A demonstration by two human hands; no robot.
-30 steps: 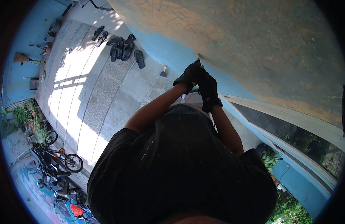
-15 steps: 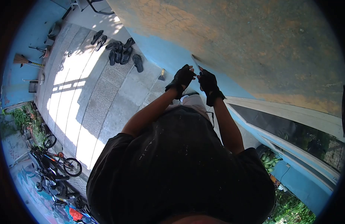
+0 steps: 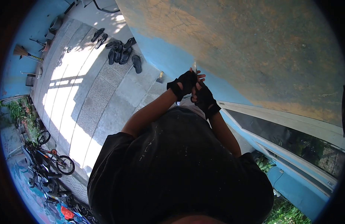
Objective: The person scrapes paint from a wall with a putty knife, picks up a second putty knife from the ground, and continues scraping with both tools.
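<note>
My right hand [image 3: 204,98], in a black fingerless glove, is closed around the handle of a scraper [image 3: 195,67]. Its narrow metal blade points up toward the wall and catches the light. My left hand [image 3: 186,83], gloved the same way, is close beside the blade with its fingers stretched out past it. Whether the left palm touches the scraper I cannot tell. Both hands are in front of my body, near the wall [image 3: 225,44], which is blue low down and patchy brown and grey above.
A small brush with a yellowish handle [image 3: 160,77] lies on the paving by the wall base. Several dark sandals [image 3: 120,52] are scattered beyond it. A window [image 3: 284,130] is at the right. A bicycle [image 3: 64,164] and motorbikes stand at lower left; a broom [image 3: 26,53] is at far left.
My hands have come closer together and a little lower. The left hand has moved right, next to the scraper, and its fingers have stretched out. The right hand keeps hold of the scraper.
</note>
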